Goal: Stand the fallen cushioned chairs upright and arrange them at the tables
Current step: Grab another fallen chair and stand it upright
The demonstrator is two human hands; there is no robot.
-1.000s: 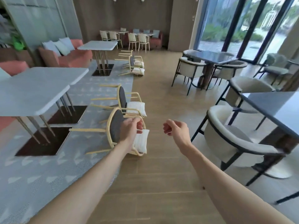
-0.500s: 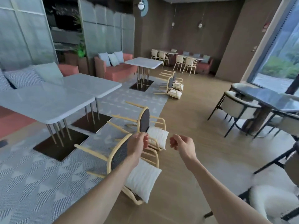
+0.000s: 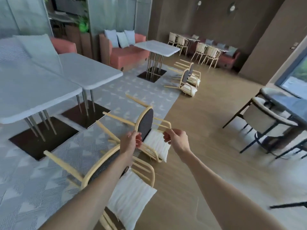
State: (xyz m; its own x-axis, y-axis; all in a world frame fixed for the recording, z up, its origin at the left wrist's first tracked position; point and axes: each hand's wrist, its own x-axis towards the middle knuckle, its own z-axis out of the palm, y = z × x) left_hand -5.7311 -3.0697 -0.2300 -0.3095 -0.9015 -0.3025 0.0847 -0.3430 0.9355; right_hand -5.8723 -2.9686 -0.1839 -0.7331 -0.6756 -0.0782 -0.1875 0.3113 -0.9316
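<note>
Both arms reached forward over the nearest fallen cane-framed chair with a white striped seat cushion (image 3: 131, 195), lying on its side at the edge of the grey patterned carpet (image 3: 25, 188). The left hand (image 3: 130, 141) and right hand (image 3: 176, 138) were loosely curled and held nothing, seemingly poised to grasp the frame. A second fallen cane chair (image 3: 149, 128) lay just beyond, another fallen pair (image 3: 187, 77) farther off; all were beside the white marble-topped surfaces (image 3: 41, 90), probably their destinations. No legible writing was visible.
</note>
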